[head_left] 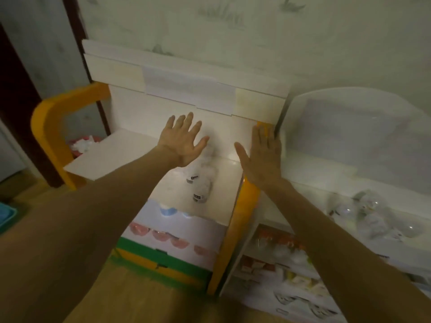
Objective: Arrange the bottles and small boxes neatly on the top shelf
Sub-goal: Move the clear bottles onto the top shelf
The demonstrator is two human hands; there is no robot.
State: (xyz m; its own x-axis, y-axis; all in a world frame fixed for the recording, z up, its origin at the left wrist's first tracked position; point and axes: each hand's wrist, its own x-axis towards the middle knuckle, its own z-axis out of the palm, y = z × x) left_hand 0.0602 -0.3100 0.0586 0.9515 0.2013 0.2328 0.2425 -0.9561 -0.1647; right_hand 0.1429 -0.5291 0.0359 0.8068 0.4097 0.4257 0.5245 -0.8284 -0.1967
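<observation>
Reaching forward with fingers spread and holding nothing, the left hand (pixel 183 141) and right hand (pixel 263 155) hover above the top shelf (pixel 130 145). Blurred white bottles (pixel 201 183) stand on the tier below — probably light, smooth plastic, best gripped around the body.

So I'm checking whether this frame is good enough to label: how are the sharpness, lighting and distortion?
Head view: dim and soft throughout; the white bottles with dark labels are smeared beyond reading; a small glare spot sits on the white shelf surface; wide-angle bending curves the orange shelf frame; both open hands, left hand and right hand, stay fairly distinct.
</observation>
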